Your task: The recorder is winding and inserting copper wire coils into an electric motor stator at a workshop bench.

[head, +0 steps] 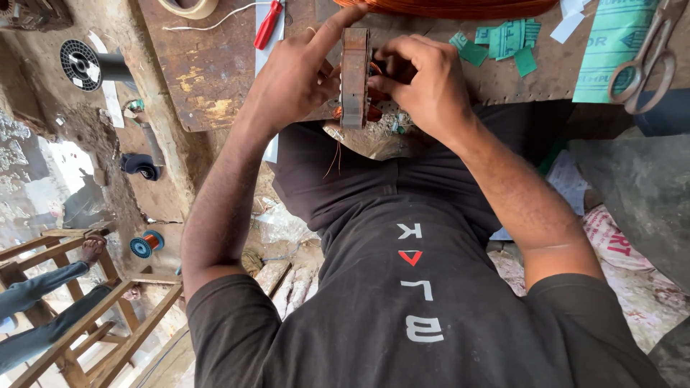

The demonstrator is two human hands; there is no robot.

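A rusty metal motor stator (355,72) stands on edge at the near rim of a worn brown workboard (215,79), with copper winding wire showing at its right side. My left hand (298,75) grips the stator from the left, index finger stretched over its top. My right hand (424,86) presses against its right face, fingertips curled onto the copper windings. Thin copper strands hang down below the stator. My dark shirt fills the lower frame.
A copper wire coil (453,7) lies at the board's far edge. Green paper pieces (503,39), scissors (647,65), a red-handled screwdriver (267,25) and a tape roll (188,6) lie around. A black spool (86,65) and blue spool (146,243) sit left. Another person's legs (43,287) rest by a wooden frame.
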